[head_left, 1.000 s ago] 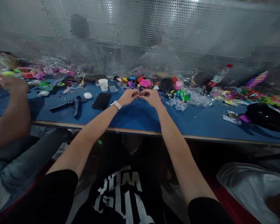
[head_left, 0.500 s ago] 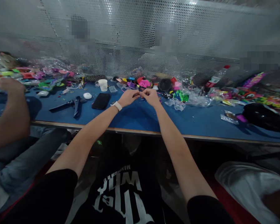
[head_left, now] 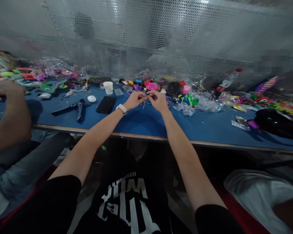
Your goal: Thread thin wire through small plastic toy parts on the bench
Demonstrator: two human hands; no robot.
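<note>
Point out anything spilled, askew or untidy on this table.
Crumpled clear plastic lies strewn right of the right hand, looking untidy. The red-capped bottle appears tilted rather than upright, possibly lens distortion. No spill shows.

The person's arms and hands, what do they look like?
The black sleeves are short, so the forearms are bare. A white band goes round the wrist of the left hand. The right hand has none, and neither wears gloves.

Left hand: over table, mid-span, just beside right hand.
Thin strand: below left hand's fingertips.
Phone: left of left hand, cup just behind.
Hand tool: left of phone.
Bottle: well right of hands, toward rear.
Perforated panel: behind table.
Co-worker's arm: far left.
</note>
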